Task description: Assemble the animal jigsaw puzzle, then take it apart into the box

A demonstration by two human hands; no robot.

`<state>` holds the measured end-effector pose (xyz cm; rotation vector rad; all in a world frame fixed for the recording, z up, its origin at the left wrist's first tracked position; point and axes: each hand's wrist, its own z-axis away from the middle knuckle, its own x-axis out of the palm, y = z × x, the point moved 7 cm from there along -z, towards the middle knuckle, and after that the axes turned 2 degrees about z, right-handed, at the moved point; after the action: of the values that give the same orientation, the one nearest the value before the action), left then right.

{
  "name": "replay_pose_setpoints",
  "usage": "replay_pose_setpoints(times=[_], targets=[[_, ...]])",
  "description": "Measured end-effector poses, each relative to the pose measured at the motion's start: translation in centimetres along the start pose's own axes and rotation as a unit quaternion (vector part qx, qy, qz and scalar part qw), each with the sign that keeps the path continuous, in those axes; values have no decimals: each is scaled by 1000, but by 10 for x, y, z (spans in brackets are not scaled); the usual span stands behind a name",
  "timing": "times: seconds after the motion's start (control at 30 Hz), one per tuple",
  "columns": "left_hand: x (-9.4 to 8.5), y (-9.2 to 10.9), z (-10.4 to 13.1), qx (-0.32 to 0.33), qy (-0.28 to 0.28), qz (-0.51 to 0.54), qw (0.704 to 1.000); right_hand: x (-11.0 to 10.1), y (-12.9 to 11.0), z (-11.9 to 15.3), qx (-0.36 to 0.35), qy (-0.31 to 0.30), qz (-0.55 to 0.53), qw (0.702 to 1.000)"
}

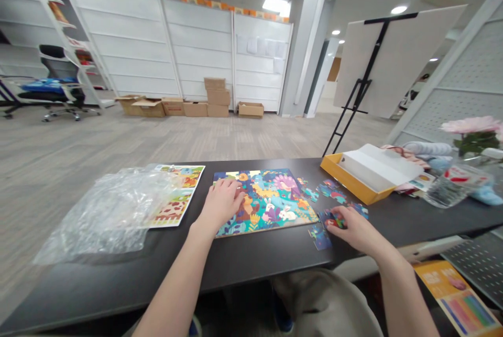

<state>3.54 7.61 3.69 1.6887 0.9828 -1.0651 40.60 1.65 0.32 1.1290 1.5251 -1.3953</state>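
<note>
A: Head cam, the only view. Where's the puzzle?
B: Puzzle (271, 195) lies flat approx. mid desk (259, 256), animal pic mostly assembled.
A: L hand?
B: L hand (223, 198) rests on the puzzle's L side. Grip's relaxed, fingers stretched over the surface, palm down.
A: R hand?
B: R hand (351, 226) is just off the puzzle's lower R corner, over some dark pcs (327, 218). Fingers bent, thumb near the fingertips. Can't make out if the grip's pinching a pc or only touching.
A: Other pcs?
B: Loose pcs (332, 190) w/ red & blue bits, beyond the R hand, R of the puzzle. Also a blue pc (322, 239) nearer the person, just below that corner.
A: Rest of the desk?
B: Far R, a yellow box (348, 184) w/ a white flap up. L side, a clear plastic bag (113, 211), partly over a printed sheet (190, 182) w/ farm animals.
A: Background?
B: Cardboard boxes (194, 109) on the floor, by white shelving panels (196, 38).
</note>
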Motion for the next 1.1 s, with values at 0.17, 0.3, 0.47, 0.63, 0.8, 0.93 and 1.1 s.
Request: replay_pose_setpoints(times=[0.17,0.3,0.47,0.63,0.8,0.93,1.1], targets=[[-9,2,3,-5,26,-6,1000,-3,2,-3,15,2,-116,993],[-18,6,6,-1,51,-1,999,0,3,3,49,-42,-245,967],[-24,7,7,3,65,66,996,-31,-23,-7,28,11,-270,962],[-24,15,4,34,63,292,954,-50,-123,-38,-122,-37,-301,945],[-23,29,5,61,52,450,889,-49,-209,-59,-238,-76,-229,941],[-12,31,2,30,-5,521,853,-25,-223,-67,-253,-129,-308,908],[0,21,0,-25,-34,538,842,6,-205,-75,-216,-149,-366,893]])
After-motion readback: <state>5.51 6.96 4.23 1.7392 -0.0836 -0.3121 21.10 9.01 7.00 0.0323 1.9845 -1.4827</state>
